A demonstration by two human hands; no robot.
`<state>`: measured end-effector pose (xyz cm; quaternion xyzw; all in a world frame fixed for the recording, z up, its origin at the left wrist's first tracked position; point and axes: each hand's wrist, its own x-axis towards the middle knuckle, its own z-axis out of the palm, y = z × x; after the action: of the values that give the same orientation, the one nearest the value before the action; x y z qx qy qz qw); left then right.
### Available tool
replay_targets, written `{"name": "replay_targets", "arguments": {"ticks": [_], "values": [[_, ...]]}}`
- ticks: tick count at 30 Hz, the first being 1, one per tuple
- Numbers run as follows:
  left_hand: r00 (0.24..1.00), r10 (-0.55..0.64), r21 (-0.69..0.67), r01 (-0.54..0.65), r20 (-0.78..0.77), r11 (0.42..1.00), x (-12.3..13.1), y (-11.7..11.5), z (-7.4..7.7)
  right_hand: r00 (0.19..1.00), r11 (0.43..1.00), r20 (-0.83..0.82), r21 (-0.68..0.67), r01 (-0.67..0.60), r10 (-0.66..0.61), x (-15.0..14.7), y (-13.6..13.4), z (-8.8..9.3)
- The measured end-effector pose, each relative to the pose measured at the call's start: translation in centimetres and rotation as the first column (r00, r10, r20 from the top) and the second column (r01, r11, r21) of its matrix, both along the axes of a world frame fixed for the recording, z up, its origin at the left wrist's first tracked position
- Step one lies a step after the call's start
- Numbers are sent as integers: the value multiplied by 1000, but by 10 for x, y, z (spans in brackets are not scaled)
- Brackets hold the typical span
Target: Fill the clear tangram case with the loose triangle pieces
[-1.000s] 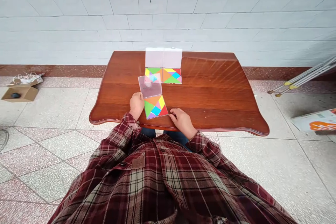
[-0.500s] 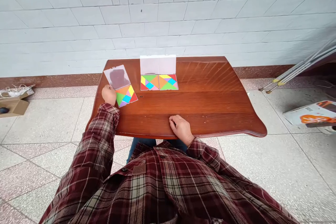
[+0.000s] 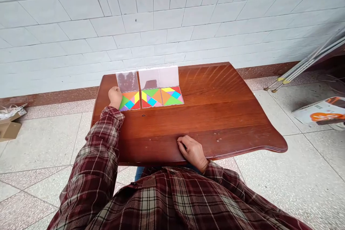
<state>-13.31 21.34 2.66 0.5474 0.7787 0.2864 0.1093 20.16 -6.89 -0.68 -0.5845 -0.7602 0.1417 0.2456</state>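
Observation:
My left hand [image 3: 115, 97] is closed at the left edge of a tangram case [image 3: 130, 101]; its fingertips are partly hidden. That case lies open, its clear lid [image 3: 127, 81] folded back toward the wall and its coloured pieces in the near half. Just to its right, a narrow gap away, are two more open tangram cases, the middle one [image 3: 151, 97] and the right one [image 3: 172, 95], side by side with their lids back. My right hand [image 3: 192, 152] rests on the table's near edge, fingers curled in, with nothing visible in it.
The brown wooden table [image 3: 215, 111] stands near a white tiled wall [image 3: 151, 25]. Crutches [image 3: 296, 66] lean at the right, near a white and orange box [image 3: 320, 113] on the floor. A cardboard box [image 3: 10, 125] with white cables sits at the far left.
The left tangram case has turned and moved right, from slanted and apart to nearly in line with the other two. My left hand moved with it. The view has tilted slightly; my right hand stays put.

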Motion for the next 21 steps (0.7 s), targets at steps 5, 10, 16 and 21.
{"name": "replay_targets", "arguments": {"ticks": [5,10,16,21], "values": [[1000,-23,11,23,22,1000,3,6,-4,1000,1000,-2,1,-1,1,-1,0,1],[999,-24,15,24,24,1000,5,6,-6,1000,1000,-14,6,2,-2,-2,-1,3],[1000,-8,-3,8,8,1000,10,3,-4,1000,1000,-18,-5,-1,1,-1,-1,1],[999,-23,7,23,30,1000,17,2,-6,1000,1000,-21,-9,3,-3,-1,0,2]]}}
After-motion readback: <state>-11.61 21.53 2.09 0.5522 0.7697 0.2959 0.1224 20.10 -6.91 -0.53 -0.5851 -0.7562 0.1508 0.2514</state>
